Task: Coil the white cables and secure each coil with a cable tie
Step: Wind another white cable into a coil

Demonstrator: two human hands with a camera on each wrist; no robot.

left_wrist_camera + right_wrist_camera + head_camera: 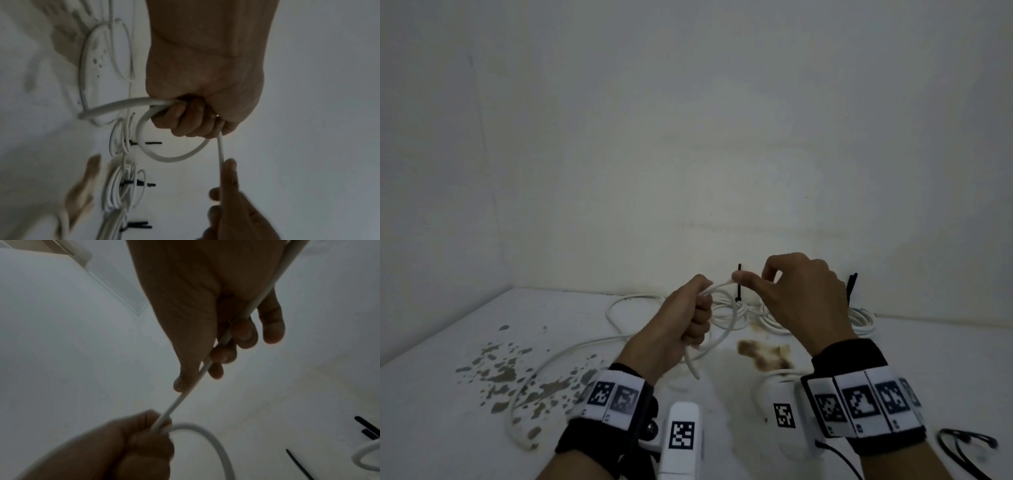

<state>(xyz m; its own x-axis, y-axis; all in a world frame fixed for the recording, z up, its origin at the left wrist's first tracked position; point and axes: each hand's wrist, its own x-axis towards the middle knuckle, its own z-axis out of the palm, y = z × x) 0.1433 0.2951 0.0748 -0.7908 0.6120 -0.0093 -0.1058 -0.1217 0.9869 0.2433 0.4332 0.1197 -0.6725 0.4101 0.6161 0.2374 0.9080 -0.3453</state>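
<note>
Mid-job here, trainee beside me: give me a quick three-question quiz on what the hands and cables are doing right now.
1. True or false: the left hand grips a loop of the white cable.
2. What does the right hand pinch? A) a black cable tie B) the white cable C) nothing
3. Fill in: the finished coils lying on the table are each bound with a black ____.

Key: 1 true. 2 B; the strand runs taut between both hands. 3 cable tie.

White cable (722, 334), black cable ties (739, 284), brown-stained white table (928, 359).
</note>
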